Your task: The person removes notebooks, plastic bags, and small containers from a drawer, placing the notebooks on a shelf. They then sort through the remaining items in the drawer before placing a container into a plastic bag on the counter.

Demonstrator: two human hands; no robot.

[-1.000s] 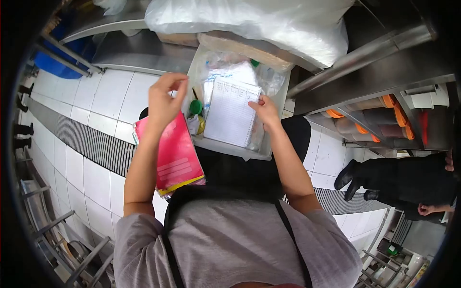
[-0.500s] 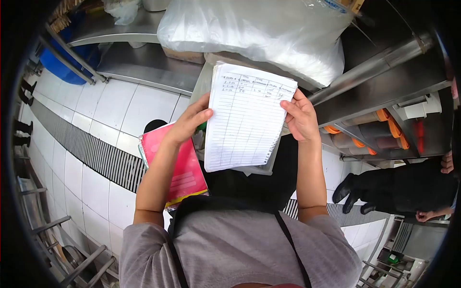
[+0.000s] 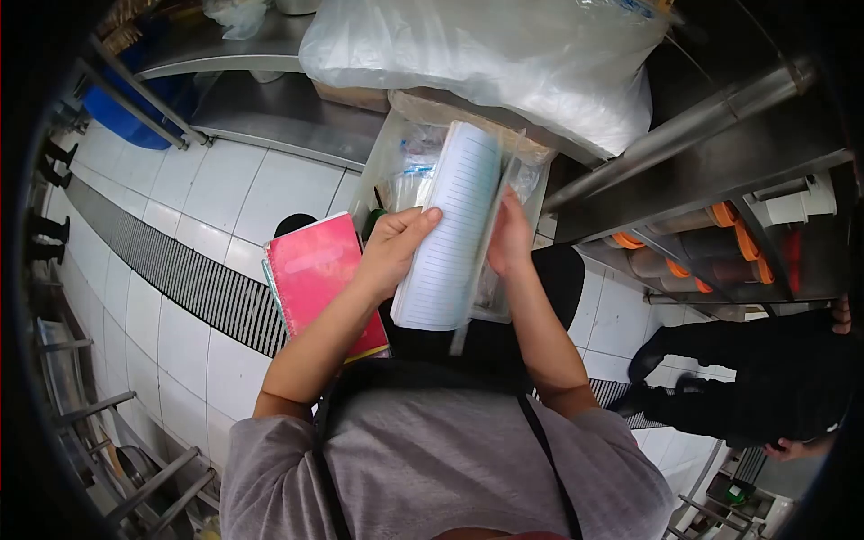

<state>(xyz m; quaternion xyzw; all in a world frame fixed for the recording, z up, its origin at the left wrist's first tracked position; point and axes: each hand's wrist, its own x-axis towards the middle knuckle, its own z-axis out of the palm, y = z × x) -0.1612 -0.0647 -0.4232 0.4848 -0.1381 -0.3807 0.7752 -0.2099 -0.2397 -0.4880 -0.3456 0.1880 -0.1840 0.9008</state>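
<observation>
A lined notebook [image 3: 445,238], its page curved and partly turned, is held upright between both hands. My left hand [image 3: 400,243] grips its left edge, thumb on the page. At the right edge, my right hand [image 3: 511,236] is closed on the turning leaves, its fingers partly hidden behind them. Beneath and beyond the notebook is a translucent plastic bin [image 3: 385,155] with clear plastic packets [image 3: 416,166] inside. A pink notebook [image 3: 319,270] lies to the left, partly covered by my left forearm.
A large white plastic bag [image 3: 477,63] rests on the metal shelf ahead. Orange-lidded containers [image 3: 711,243] sit on the right rack. A person in dark trousers [image 3: 747,369] stands at the right. A blue tub [image 3: 135,117] is at the upper left.
The written page has turned out of view and a blank lined page shows, bent. My hands have moved closer together, uncovering more of the bin. The person at the right has shifted.
</observation>
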